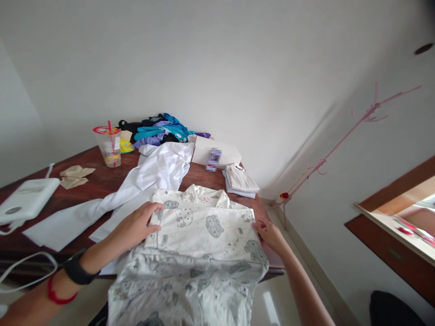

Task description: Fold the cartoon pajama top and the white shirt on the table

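A white collared shirt [210, 246] with a grey cartoon-cat print lies in front of me. Its collar is at the far end and its lower part hangs over the table's front edge. A layer of it is folded across just below the collar. My left hand [144, 224] grips the left edge of that layer, thumb and fingers on the fabric. On the opposite edge, my right hand [268, 233] pinches the cloth, its fingertips partly hidden. A white garment [146, 179] with long sleeves is spread to the left of the shirt.
On the dark wooden table [76, 194] are a plastic cup [110, 147], a white power bank [29, 199] with a cable, a napkin [76, 175], heaped clothes [166, 129], a white box [200, 151] and folded clothes [241, 179]. A pink coat rack [340, 145] stands right.
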Demonstrator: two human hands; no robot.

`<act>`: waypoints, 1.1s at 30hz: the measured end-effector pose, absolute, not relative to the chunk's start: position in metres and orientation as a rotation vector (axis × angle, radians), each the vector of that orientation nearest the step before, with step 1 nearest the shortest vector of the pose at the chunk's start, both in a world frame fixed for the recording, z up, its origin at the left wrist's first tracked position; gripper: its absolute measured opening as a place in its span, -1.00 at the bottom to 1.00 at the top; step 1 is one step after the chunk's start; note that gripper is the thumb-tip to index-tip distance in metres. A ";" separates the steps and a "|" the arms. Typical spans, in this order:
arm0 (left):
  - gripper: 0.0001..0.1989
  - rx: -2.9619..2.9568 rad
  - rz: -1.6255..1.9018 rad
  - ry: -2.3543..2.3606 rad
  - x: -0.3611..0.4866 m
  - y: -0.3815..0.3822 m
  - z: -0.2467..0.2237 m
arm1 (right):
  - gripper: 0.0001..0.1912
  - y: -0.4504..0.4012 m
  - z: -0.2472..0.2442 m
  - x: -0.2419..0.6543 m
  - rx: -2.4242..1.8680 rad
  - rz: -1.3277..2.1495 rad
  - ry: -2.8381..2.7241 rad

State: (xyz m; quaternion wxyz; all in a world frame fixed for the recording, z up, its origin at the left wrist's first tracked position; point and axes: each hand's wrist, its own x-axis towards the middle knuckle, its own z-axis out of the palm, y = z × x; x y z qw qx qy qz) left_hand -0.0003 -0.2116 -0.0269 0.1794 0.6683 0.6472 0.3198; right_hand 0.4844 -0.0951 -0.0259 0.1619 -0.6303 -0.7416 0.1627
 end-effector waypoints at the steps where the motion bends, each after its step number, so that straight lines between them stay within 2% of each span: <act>1: -0.52 1.895 0.896 1.838 -0.001 -0.210 -0.029 | -0.52 -0.092 -0.029 0.484 -1.813 0.450 -2.108; 3: -0.49 1.913 0.843 1.867 -0.001 -0.208 -0.028 | -0.53 -0.091 -0.032 0.481 -1.871 0.417 -2.087; 8: -0.56 1.914 0.577 2.024 -0.002 -0.208 -0.018 | -0.61 -0.095 -0.033 0.475 -1.978 0.366 -2.037; 10: -0.54 1.933 0.580 2.092 -0.005 -0.208 -0.020 | -0.61 -0.099 -0.033 0.474 -2.008 0.323 -2.053; 14: -0.23 1.938 0.745 2.096 -0.014 -0.202 -0.028 | -0.59 -0.104 -0.033 0.472 -2.038 0.274 -2.044; 17: -0.03 1.808 0.729 2.109 -0.018 -0.193 -0.024 | -0.59 -0.104 -0.035 0.471 -2.002 0.284 -2.037; 24: 0.03 1.761 0.395 2.171 -0.009 -0.180 -0.001 | -0.67 -0.100 -0.043 0.471 -1.789 0.367 -1.930; 27: -0.09 1.790 0.434 2.139 -0.004 -0.179 0.000 | -0.65 -0.100 -0.042 0.471 -1.611 0.582 -1.798; 31: -0.49 1.899 0.812 1.849 0.000 -0.179 -0.009 | -0.58 -0.103 -0.040 0.469 -1.467 0.860 -1.581; 33: -0.57 1.897 0.953 1.763 0.000 -0.179 -0.015 | -0.59 -0.105 -0.041 0.467 -1.445 0.939 -1.467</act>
